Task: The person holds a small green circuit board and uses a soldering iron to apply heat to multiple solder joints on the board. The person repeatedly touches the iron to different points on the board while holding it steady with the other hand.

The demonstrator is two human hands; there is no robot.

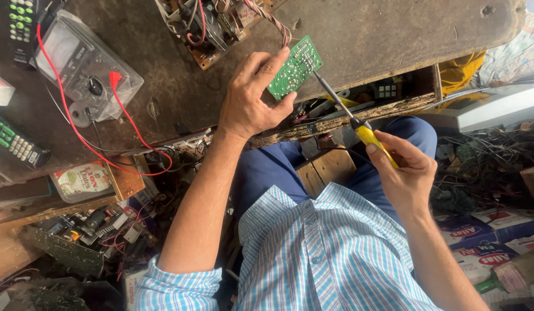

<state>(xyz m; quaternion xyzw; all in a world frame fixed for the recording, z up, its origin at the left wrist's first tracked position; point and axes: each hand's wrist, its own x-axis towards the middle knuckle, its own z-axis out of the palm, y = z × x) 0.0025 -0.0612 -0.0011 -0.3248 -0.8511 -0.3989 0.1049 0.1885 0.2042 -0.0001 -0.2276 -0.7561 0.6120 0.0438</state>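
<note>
My left hand (249, 101) grips a small green circuit board (295, 67) by its lower edge, holding it tilted over the worn wooden workbench (365, 34). Twisted wires run from the board up to an open chassis of electronics (206, 26) at the bench's far side. My right hand (402, 167) holds a yellow-handled soldering iron (365, 132). Its metal shaft points up and left, and the tip touches the right edge of the green board.
A clear-cased analogue multimeter (85, 66) with red leads lies at the left, beside two black remote controls (16, 144). An open drawer of parts (359, 103) sits under the bench edge. Scrap boards (65, 250) and boxes crowd the floor on both sides.
</note>
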